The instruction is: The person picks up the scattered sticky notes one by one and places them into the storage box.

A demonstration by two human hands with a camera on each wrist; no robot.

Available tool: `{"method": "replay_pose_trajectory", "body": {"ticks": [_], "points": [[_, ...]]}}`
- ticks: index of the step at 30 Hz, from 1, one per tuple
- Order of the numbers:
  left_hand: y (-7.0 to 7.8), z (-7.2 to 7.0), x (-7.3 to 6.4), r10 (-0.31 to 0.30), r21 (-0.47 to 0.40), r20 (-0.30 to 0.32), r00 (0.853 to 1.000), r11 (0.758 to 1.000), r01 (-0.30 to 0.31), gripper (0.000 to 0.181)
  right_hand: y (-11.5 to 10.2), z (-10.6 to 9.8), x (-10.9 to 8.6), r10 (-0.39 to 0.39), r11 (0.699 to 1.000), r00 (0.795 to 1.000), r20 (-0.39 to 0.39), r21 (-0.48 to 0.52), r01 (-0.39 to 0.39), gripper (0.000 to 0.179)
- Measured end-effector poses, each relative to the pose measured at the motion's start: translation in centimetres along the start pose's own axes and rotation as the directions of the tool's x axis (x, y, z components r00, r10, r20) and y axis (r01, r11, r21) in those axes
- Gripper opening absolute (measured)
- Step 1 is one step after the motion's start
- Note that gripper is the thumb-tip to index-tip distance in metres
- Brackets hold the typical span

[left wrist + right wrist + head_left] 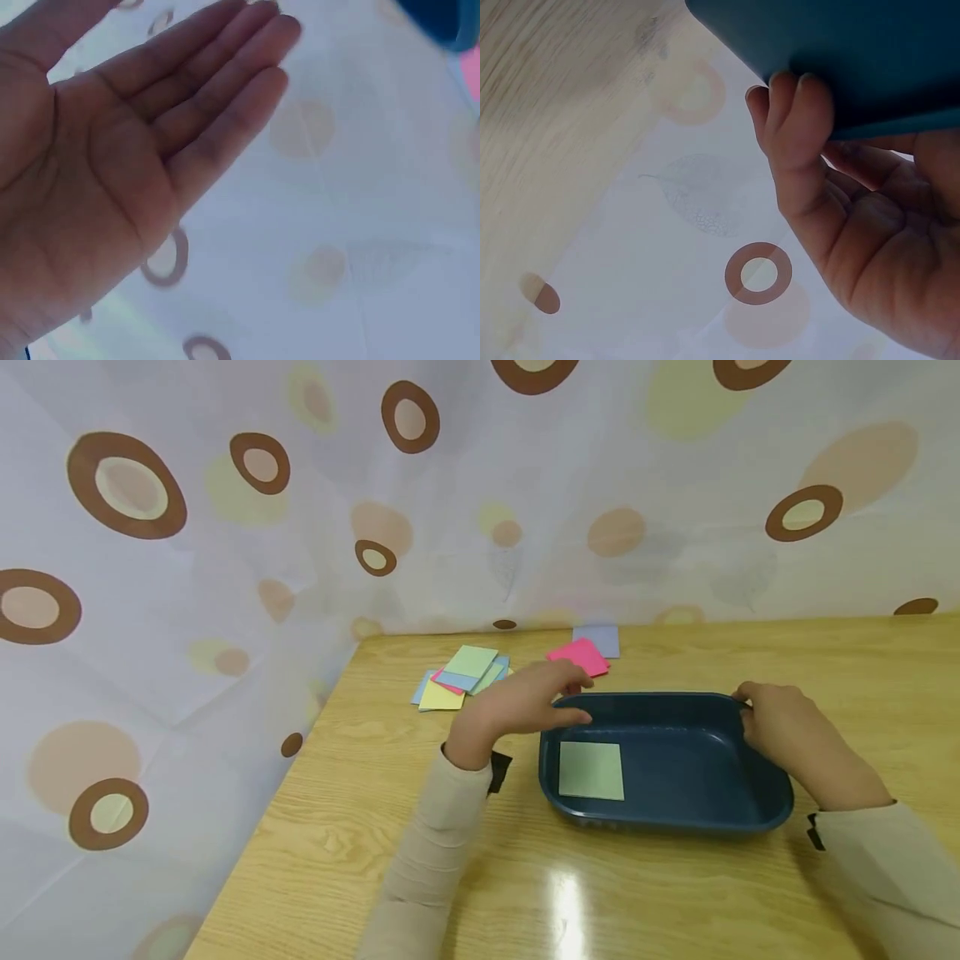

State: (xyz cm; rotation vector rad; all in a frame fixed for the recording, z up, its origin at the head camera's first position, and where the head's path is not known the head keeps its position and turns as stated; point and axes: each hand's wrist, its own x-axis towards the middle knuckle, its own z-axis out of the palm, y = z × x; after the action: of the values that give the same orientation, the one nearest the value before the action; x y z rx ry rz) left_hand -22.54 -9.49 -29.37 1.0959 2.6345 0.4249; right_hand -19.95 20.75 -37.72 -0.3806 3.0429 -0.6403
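Observation:
A dark blue plastic tray (678,777) is over the wooden table, with one pale green sticky note (591,771) flat inside at its left end. My right hand (802,739) grips the rim at the tray's right end; the right wrist view shows fingers curled over the blue wall (885,52). At the opposite end my left hand (521,702) hovers by the rim, thumb and fingers apart. Its palm (105,172) faces the left wrist camera with fingers nearly straight and nothing held, and a corner of the tray (446,19) shows at that view's top right.
Behind the left hand lies a loose pile of sticky notes (459,681) in green, blue, yellow and pink. Bright pink notes (583,656) and a lavender note (600,642) sit behind the tray. A patterned white sheet (480,485) rises along the table's back and left edges.

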Motion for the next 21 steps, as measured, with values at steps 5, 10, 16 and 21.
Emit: {"method": "replay_pose_trajectory", "body": {"ticks": [5,10,16,21], "points": [[-3.6,-2.6,-0.1,-0.062,-0.163,-0.289,0.955,0.986,0.015,0.028,0.0,0.0,0.0,-0.002,1.000,1.000,-0.001,-0.003,0.002,0.029],[-9.3,-3.6,0.4,-0.299,-0.342,-0.463,0.834,0.929,0.143,0.026,-0.1,-0.1,-0.1,0.003,1.000,1.000,0.005,-0.003,-0.003,0.029],[-14.5,-2.1,0.7,-0.576,-0.470,-0.454,0.680,0.803,0.367,0.031,-0.1,0.0,-0.1,0.004,1.000,1.000,0.006,0.003,-0.004,0.029],[-16.4,-0.3,1.9,-0.724,-0.440,-0.336,0.603,0.687,0.579,0.029,-0.1,0.2,0.0,-0.012,1.000,1.000,0.002,-0.004,0.012,0.029]]}}
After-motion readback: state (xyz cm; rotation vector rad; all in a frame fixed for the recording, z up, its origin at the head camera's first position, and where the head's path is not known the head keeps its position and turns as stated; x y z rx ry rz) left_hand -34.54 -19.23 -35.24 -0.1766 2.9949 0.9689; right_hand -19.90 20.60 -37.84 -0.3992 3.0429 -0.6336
